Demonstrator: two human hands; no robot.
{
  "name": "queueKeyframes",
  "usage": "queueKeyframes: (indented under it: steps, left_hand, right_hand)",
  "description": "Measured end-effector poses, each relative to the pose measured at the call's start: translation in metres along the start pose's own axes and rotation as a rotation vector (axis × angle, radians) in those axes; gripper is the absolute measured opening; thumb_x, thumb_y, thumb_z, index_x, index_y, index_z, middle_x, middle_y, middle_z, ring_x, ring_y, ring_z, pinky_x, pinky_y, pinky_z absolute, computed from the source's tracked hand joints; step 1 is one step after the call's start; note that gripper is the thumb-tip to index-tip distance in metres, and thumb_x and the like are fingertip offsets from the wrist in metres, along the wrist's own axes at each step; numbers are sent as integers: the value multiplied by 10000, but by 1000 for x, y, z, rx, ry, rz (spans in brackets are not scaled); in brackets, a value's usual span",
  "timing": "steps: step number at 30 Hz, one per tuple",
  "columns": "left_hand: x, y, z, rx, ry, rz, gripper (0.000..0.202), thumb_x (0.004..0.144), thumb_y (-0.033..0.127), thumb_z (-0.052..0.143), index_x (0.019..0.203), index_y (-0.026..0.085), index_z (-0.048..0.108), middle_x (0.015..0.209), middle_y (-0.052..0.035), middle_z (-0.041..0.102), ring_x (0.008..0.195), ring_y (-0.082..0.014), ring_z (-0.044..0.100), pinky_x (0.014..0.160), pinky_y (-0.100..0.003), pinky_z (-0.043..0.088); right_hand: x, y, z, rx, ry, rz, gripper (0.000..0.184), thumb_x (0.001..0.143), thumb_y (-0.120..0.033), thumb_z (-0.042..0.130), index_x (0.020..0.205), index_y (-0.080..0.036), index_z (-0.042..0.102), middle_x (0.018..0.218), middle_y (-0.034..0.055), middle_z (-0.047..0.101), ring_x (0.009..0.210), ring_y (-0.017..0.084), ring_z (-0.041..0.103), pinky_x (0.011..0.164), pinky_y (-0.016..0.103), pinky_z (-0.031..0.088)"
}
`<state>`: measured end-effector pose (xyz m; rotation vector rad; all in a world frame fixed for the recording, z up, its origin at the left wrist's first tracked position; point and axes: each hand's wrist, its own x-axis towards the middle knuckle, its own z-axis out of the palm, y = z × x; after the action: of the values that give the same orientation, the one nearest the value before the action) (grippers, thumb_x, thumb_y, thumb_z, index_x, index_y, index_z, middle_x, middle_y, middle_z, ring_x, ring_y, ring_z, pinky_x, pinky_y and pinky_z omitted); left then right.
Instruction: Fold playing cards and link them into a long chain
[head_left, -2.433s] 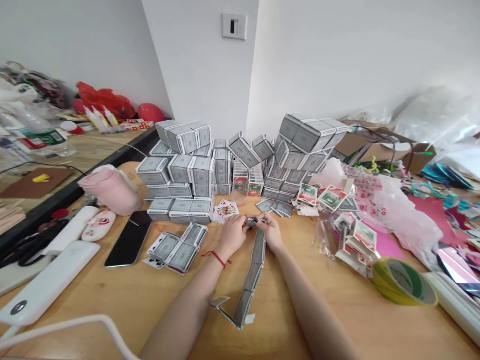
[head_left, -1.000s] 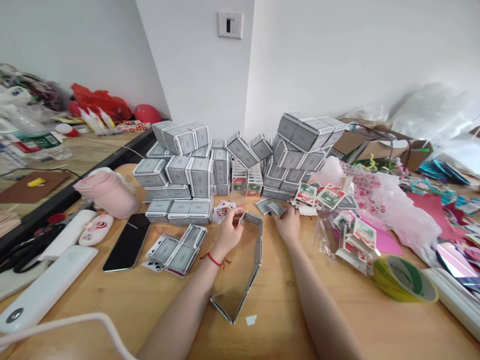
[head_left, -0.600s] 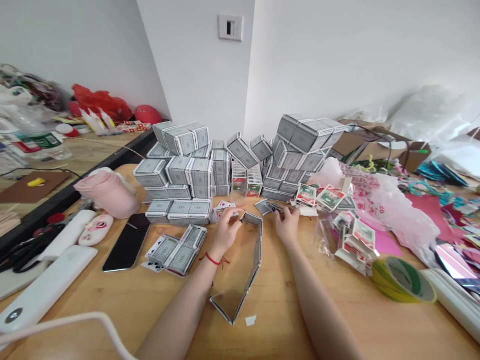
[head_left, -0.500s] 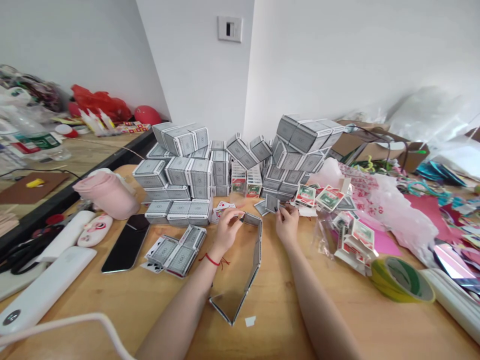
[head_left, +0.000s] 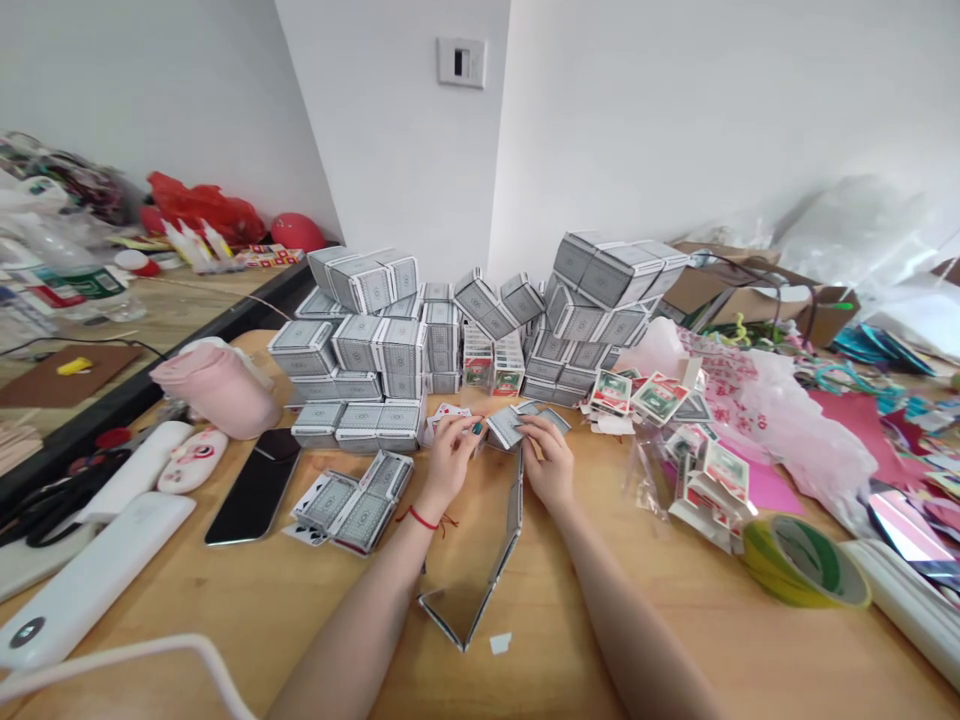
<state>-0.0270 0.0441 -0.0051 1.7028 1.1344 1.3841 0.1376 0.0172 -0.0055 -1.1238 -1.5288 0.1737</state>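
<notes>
A chain of grey-backed playing cards [head_left: 501, 555], joined edge to edge and standing on edge, bends across the wooden table [head_left: 247, 590] toward me. My left hand [head_left: 450, 455] pinches the chain's far end. My right hand [head_left: 546, 460] holds a loose grey-backed card [head_left: 504, 427] against that end, fingers closed on it. Both hands sit just in front of a wall of stacked grey card blocks [head_left: 360, 345]. More loose cards [head_left: 553, 418] lie just right of my hands.
A fanned pile of cards [head_left: 352, 500], a black phone [head_left: 255, 482], a pink roll [head_left: 219, 385] and white devices [head_left: 82, 575] lie left. Card boxes [head_left: 660, 395], plastic bags [head_left: 780, 410], a green tape roll [head_left: 806, 560] and craft scraps crowd the right.
My right hand reached right to the loose cards, picked one up and brought it back to the chain's end. The flat card strip has been stood up into a bent shape.
</notes>
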Motion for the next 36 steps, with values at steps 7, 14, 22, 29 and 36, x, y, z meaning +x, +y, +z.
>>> queueKeyframes:
  steps: [7,14,22,29,36]
  left_hand:
    - [0,3,1,54,-35,44,268,725,297,593,986,240,611,1008,-48,497,968,-178,479,831,-313,398]
    - [1,-4,2,-104,-48,-57,144,730,251,564,856,189,597,829,-22,577,677,-118,516,635,-256,420]
    - [3,-5,5,-139,17,-109,194,798,294,461,874,180,598,946,-47,600,851,-156,547,772,-290,422]
    - [4,-14,5,19,14,-171,321,854,349,351,867,183,626,945,-71,644,950,-205,561,877,-361,385]
    - [2,-10,6,79,-139,-87,327,856,284,340,838,196,654,881,-63,655,918,-201,581,837,-352,425]
  right_hand:
    - [-2,-11,1,228,-114,136,132,765,-167,488,802,-224,601,1115,76,559,1072,218,504,893,405,409]
    - [-5,-15,10,616,-182,367,255,749,-223,536,987,-249,449,1134,71,545,981,189,575,866,381,441]
    - [-6,-4,12,483,-132,391,179,772,-288,491,924,-206,539,906,56,620,833,181,595,786,355,460]
    - [-3,23,14,-83,-88,421,359,701,-348,561,1013,-171,563,666,15,567,582,161,500,596,298,430]
    - [-2,22,15,-139,-178,303,431,650,-291,620,1058,-187,529,961,89,591,836,229,505,742,379,416]
